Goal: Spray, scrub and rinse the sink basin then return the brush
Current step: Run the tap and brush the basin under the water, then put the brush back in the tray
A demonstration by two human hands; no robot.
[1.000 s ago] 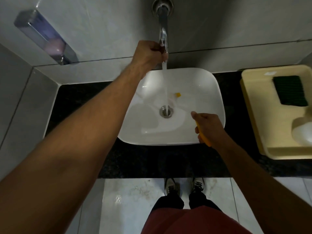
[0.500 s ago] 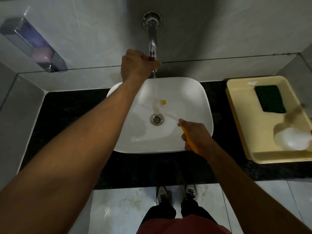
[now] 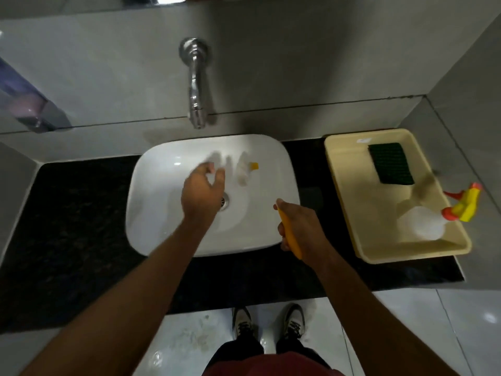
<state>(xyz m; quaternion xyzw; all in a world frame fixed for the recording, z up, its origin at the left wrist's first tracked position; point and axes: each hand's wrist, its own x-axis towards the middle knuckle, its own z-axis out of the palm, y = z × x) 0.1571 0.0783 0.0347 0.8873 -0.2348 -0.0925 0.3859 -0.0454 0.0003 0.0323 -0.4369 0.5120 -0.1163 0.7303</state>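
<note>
The left hand hangs over the sink, fingers loosely spread, holding nothing. The right hand is clamped on the orange handle of the brush, whose blurred head reaches into the basin. The tap juts from the wall above. To the right on the tabletop, a tray holds a green pad and a spray bottle.
</note>
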